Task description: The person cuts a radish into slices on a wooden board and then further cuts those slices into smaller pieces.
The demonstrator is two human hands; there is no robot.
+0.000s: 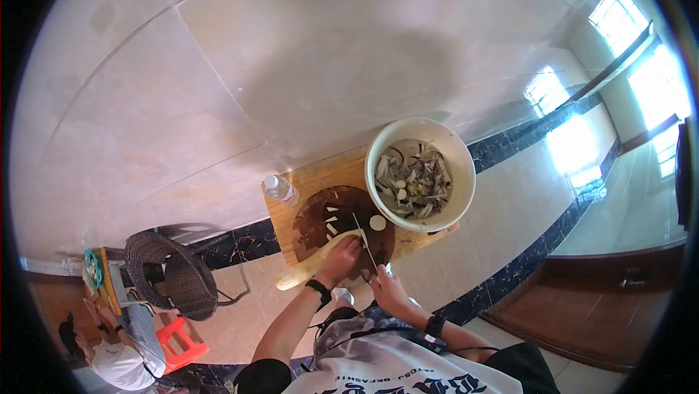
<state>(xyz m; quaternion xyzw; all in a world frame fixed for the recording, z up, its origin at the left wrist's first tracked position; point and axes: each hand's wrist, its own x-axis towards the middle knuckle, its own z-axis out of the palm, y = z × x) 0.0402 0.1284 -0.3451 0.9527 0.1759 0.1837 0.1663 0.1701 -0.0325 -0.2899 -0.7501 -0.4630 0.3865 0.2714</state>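
A long, pale yellowish vegetable (295, 275) lies across a dark round cutting board (313, 213), one end jutting past its near left edge. My left hand (342, 258) is closed over the vegetable near its cut end. In my right hand (389, 288) is the handle of a kitchen knife (365, 241), its blade standing at the cut end, close to my left fingers. A round white slice (377, 222) rests beyond the blade, and several thin white pieces (332, 228) are scattered on the board's left part.
The board sits on a small wooden table (331, 171). A large white basin (466, 168) of cut pieces stands at the right, a plastic bottle (280, 189) at the left. Farther left are a wicker chair (175, 277), a red stool (182, 347) and a seated person (120, 357). A tiled wall rises behind.
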